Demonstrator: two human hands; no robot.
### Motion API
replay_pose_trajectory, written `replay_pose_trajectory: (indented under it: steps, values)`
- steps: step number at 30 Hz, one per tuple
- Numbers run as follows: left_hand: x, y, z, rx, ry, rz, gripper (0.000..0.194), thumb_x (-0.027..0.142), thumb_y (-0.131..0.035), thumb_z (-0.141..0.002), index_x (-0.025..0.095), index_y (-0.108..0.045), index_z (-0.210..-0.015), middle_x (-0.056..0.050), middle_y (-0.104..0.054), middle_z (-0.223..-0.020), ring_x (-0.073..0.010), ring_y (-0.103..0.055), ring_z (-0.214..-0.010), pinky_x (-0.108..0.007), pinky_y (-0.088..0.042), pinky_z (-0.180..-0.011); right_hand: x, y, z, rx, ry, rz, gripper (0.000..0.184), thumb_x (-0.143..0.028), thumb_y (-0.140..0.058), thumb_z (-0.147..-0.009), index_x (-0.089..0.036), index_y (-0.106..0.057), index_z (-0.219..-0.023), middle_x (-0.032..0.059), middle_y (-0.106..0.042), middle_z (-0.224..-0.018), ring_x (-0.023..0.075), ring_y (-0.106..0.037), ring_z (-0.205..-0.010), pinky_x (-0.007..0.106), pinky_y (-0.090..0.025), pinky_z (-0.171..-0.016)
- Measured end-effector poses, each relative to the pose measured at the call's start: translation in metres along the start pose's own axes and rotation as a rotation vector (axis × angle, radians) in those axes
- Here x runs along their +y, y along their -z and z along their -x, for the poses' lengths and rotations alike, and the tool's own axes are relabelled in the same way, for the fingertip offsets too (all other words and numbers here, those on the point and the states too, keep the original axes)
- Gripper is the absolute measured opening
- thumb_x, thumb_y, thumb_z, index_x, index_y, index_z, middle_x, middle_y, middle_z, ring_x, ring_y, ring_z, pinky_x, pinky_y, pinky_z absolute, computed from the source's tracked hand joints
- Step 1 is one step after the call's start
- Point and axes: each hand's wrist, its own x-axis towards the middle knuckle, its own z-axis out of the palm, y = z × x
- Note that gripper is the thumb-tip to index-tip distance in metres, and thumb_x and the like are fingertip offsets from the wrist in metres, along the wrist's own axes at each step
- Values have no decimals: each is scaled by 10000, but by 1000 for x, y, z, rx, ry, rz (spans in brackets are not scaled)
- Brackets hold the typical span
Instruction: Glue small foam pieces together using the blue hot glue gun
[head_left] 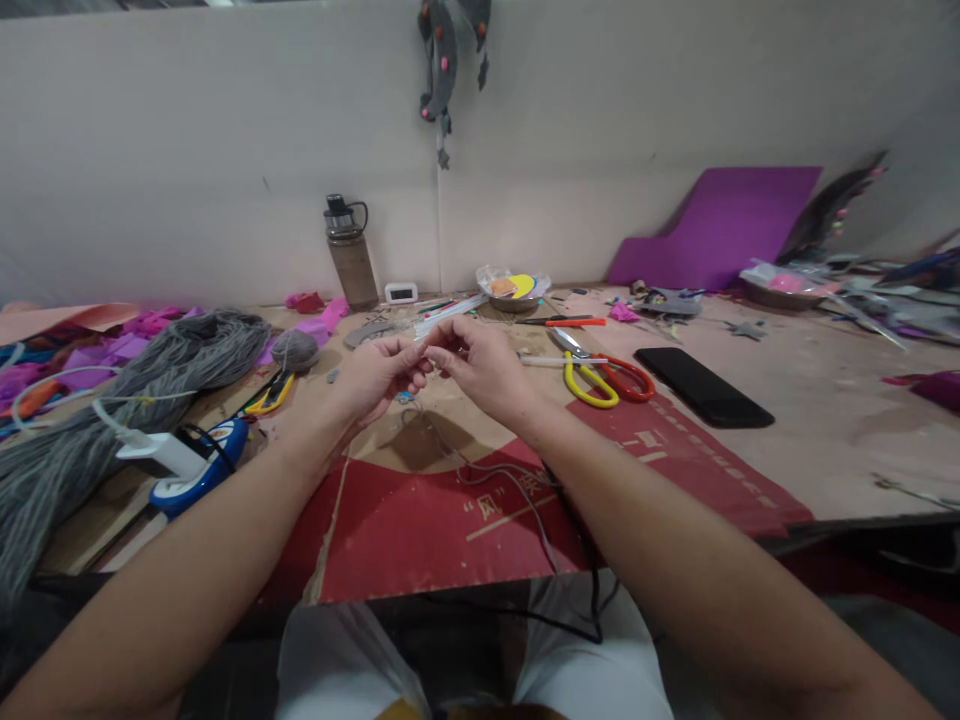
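Note:
My left hand (381, 378) and my right hand (480, 368) meet over the cardboard, thumbs and fingertips pinched together. Whatever lies between the fingertips is too small and hidden to make out. A thin grey yarn strand (517, 470) trails below them across the red printed cardboard (420, 520) and over its front edge; whether it reaches my fingers I cannot tell. Just right of my right hand lie a white stick (559, 361) and scissors (634, 380) with one red and one yellow handle. A small grey yarn ball (295, 350) sits left of my left hand.
At left are a grey yarn hank (180, 370), a blue power strip (232, 445) with a white charger (161, 453), and yellow snips (271, 394). A bottle (351, 260) stands by the wall. A phone (701, 386) lies right, with a purple sheet (727, 230) behind.

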Motion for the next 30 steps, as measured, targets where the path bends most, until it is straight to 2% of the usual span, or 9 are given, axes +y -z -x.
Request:
replay_pose_trajectory:
  steps: [5, 8, 10, 13, 16, 19, 23, 26, 30]
  values:
    - [5, -8, 11, 194, -249, -429, 191, 318, -744, -756, 136, -686, -744, -18, -652, -573, -95, -574, -499, -208, -446, -511, 1, -2, 2, 47, -33, 142, 118, -218, -619, -846, -187, -551, -755, -13, -583, -697, 114, -501, -651, 272, -386, -642]
    - [8, -10, 15, 269, -348, -560, 166, 310, -738, -761, 147, -708, -772, -20, -673, -596, -102, -592, -518, -214, -454, -532, 3, -1, 2, 33, -48, 201, 144, -248, -601, -864, -188, -542, -747, -11, -564, -681, 123, -487, -654, 277, -361, -633]
    - [7, -10, 15, 258, -322, -516, 172, 309, -750, -747, 143, -706, -758, -25, -674, -596, -106, -598, -523, -218, -460, -539, 3, 0, 1, 19, -40, 233, 155, -248, -584, -870, -191, -521, -740, -10, -553, -679, 126, -477, -655, 280, -347, -625]
    - [3, -11, 10, 158, -210, -265, 215, 311, -798, -692, 131, -680, -692, -26, -654, -574, -101, -582, -507, -217, -458, -526, 3, 0, 0, -18, -57, 168, 184, -264, -559, -877, -202, -474, -726, -21, -527, -656, 123, -470, -636, 274, -346, -605]
    - [-2, -12, 5, 55, -108, 40, 292, 346, -835, -643, 120, -652, -641, -20, -634, -576, -73, -545, -483, -191, -430, -484, 4, -2, -1, -72, -121, -134, 203, -290, -507, -899, -215, -427, -730, -41, -512, -623, 107, -482, -582, 254, -375, -566]
    - [-3, -11, 2, 10, -52, 195, 340, 383, -850, -620, 106, -654, -650, -16, -626, -590, -54, -523, -469, -169, -409, -451, 6, -5, -2, -100, -155, -392, 192, -283, -496, -900, -213, -422, -738, -45, -529, -636, 87, -505, -557, 240, -412, -559]
    - [-2, -9, 1, 13, -61, 206, 309, 346, -845, -643, 102, -658, -676, -11, -628, -604, -49, -533, -480, -162, -421, -465, 7, -8, -2, -15, -165, -463, 116, -270, -497, -899, -199, -495, -807, -35, -556, -694, 85, -547, -592, 250, -469, -600]
    - [-2, -10, 2, 25, -71, 195, 304, 347, -837, -655, 108, -650, -679, -11, -634, -619, -51, -538, -490, -161, -417, -466, 6, -8, 0, 25, -131, -379, 88, -259, -491, -901, -195, -546, -877, -28, -575, -719, 95, -568, -628, 264, -488, -632]
    - [-1, -12, 6, 84, -127, 106, 304, 366, -824, -664, 124, -640, -675, -15, -637, -615, -75, -559, -516, -191, -436, -496, 4, -8, 2, 53, -68, -197, 78, -253, -531, -892, -190, -569, -866, -14, -600, -736, 105, -566, -653, 274, -476, -651]
